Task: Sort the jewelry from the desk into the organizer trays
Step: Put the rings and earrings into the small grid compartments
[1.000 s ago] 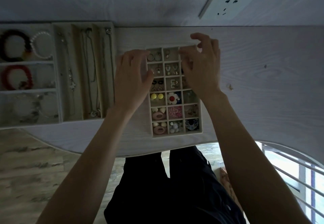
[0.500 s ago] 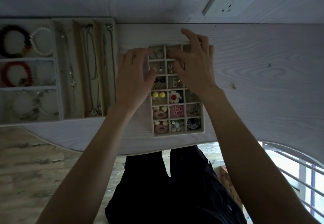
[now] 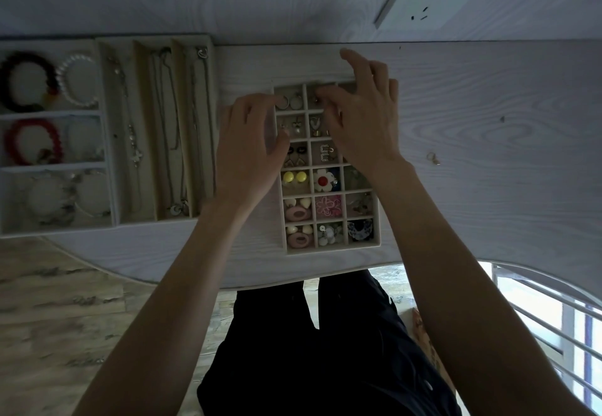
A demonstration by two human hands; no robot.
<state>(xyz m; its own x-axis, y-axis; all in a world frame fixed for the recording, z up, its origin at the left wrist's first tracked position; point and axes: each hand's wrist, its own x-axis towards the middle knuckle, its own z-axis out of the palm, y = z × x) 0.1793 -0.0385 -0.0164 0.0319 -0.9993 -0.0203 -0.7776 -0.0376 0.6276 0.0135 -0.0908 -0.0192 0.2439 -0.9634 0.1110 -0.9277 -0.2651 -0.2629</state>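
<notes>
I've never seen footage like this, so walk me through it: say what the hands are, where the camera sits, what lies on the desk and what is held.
There is no machine here. A person wears one wide-angle camera on the head, looking forward and down, so both arms reach into the picture from below. The left hand rests at the left edge of the small grid tray, fingers relaxed. The right hand hovers over the tray's top cells, fingertips bunched; whether its grip holds anything is too small to tell. The cells hold earrings and rings, such as a white flower piece. On the left of the desk sits a bigger tray with bracelets and necklaces. One small loose piece lies on the desk to the right.
</notes>
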